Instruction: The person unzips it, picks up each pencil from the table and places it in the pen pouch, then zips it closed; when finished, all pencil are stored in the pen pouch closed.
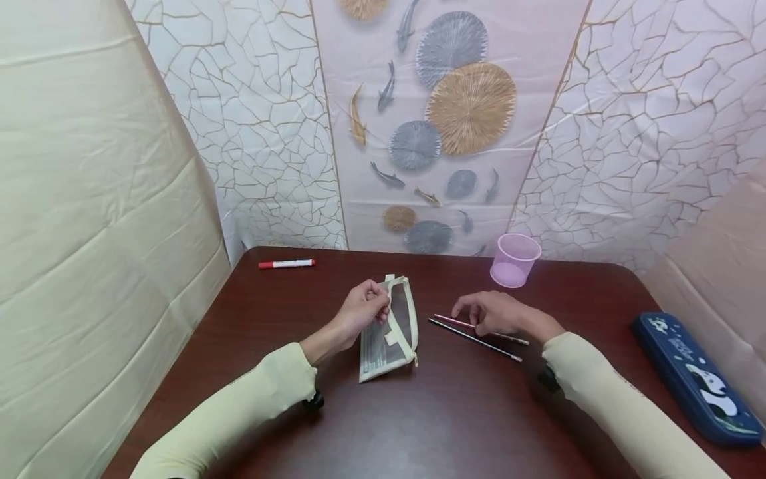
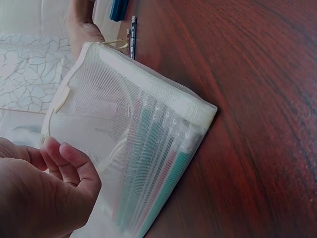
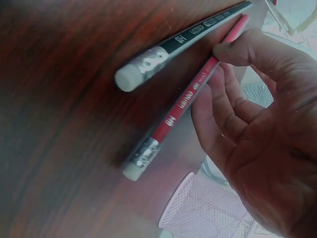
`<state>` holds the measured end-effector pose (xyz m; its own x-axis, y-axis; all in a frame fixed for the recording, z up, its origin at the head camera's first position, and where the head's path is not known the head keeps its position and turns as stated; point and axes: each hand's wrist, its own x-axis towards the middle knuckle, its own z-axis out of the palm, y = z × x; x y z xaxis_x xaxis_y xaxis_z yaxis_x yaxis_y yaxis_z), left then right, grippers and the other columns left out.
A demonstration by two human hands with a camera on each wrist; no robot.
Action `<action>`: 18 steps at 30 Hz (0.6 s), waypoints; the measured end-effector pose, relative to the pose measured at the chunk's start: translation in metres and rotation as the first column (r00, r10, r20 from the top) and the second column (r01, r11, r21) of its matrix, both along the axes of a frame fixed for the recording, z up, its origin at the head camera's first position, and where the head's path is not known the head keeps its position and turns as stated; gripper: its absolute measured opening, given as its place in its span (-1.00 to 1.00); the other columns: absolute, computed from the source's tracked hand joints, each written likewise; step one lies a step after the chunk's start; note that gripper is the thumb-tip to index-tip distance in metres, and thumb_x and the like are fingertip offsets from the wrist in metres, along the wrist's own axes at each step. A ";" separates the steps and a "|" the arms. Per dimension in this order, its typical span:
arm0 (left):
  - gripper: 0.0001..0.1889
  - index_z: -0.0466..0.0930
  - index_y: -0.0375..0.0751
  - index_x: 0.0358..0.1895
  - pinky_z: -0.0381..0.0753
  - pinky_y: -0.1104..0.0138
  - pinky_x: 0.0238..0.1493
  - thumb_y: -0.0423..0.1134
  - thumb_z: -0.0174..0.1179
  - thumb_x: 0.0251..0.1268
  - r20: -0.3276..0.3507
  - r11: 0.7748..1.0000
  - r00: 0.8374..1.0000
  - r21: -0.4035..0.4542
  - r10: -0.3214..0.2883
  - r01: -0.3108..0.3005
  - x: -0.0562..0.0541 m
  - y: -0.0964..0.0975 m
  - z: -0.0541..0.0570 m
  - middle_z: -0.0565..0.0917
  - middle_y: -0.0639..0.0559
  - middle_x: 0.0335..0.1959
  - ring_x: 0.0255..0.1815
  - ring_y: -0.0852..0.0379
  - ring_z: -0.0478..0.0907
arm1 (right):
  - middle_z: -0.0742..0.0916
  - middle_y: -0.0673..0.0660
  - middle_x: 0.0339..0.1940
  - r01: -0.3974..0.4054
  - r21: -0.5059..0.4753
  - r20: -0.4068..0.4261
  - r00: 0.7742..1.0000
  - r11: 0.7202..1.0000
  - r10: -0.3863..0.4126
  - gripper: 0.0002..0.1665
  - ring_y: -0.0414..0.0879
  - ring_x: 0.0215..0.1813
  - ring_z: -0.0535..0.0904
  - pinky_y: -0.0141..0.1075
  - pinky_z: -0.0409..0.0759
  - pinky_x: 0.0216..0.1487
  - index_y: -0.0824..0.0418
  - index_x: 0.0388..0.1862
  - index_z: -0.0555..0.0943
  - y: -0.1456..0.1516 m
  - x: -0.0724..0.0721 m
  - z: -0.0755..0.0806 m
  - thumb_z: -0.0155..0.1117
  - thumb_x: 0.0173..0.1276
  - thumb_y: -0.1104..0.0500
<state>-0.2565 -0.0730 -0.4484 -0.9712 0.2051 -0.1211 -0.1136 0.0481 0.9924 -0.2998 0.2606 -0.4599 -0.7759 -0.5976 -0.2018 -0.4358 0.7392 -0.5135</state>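
A mesh zipper pouch (image 1: 377, 356) with cream edging lies left of the table's middle, its mouth unzipped. Through the mesh, several green and red pencils (image 2: 163, 168) show inside. My left hand (image 1: 361, 311) pinches the pouch's upper edge between thumb and curled fingers, lifting that side. To the right, my right hand (image 1: 499, 313) pinches a red pencil (image 3: 190, 94) with thumb and fingertips, its white eraser end toward the wrist camera. A black pencil (image 3: 198, 30) with a white eraser lies beside it on the table, nearly parallel and untouched.
Toward the back left lies a red-capped marker (image 1: 287, 264). A pink mesh cup (image 1: 514, 263) stands at the back, beyond my right hand. A dark blue panda pencil case (image 1: 694, 372) lies along the right edge of the brown table (image 1: 431, 426).
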 end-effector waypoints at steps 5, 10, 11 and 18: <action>-0.89 0.44 -0.12 -0.21 0.60 0.41 -0.38 -0.41 0.11 0.49 0.009 1.000 1.000 -0.008 0.007 -0.007 0.001 0.002 -0.002 0.60 0.07 -0.50 -0.49 0.24 0.54 | 0.73 -0.01 -0.32 0.011 -0.020 -0.001 1.000 1.000 -0.011 -0.42 -0.12 -0.35 0.62 -0.26 0.62 -0.35 -0.19 0.06 0.69 0.004 0.004 -0.002 0.49 0.16 0.37; -0.92 0.44 -0.16 -0.18 0.60 0.41 -0.38 -0.41 0.11 0.48 0.011 1.000 1.000 -0.014 0.004 -0.004 0.002 0.001 -0.002 0.60 0.07 -0.50 -0.49 0.24 0.55 | 0.71 -0.07 -0.36 -0.026 0.017 -0.116 0.993 1.000 0.028 -0.42 -0.20 -0.37 0.59 -0.32 0.56 -0.33 -0.19 0.02 0.68 0.001 0.011 0.007 0.50 0.11 0.35; -0.94 0.44 -0.18 -0.17 0.60 0.41 -0.38 -0.41 0.11 0.47 0.011 1.000 1.000 -0.013 0.002 -0.002 0.001 0.001 -0.002 0.60 0.07 -0.50 -0.49 0.24 0.55 | 0.71 -0.07 -0.36 -0.032 0.017 -0.145 0.989 0.999 0.034 -0.42 -0.21 -0.36 0.59 -0.33 0.56 -0.32 -0.19 0.02 0.68 0.000 0.012 0.011 0.50 0.10 0.36; -0.95 0.45 -0.23 -0.12 0.60 0.40 -0.35 -0.41 0.10 0.47 0.012 1.000 1.000 -0.024 -0.004 0.004 -0.001 -0.002 -0.001 0.61 0.07 -0.49 -0.47 0.23 0.56 | 0.74 0.04 -0.35 -0.049 -0.078 -0.301 0.953 0.996 0.023 -0.42 -0.21 -0.34 0.58 -0.34 0.56 -0.30 -0.04 0.06 0.66 -0.015 0.019 0.033 0.45 0.07 0.41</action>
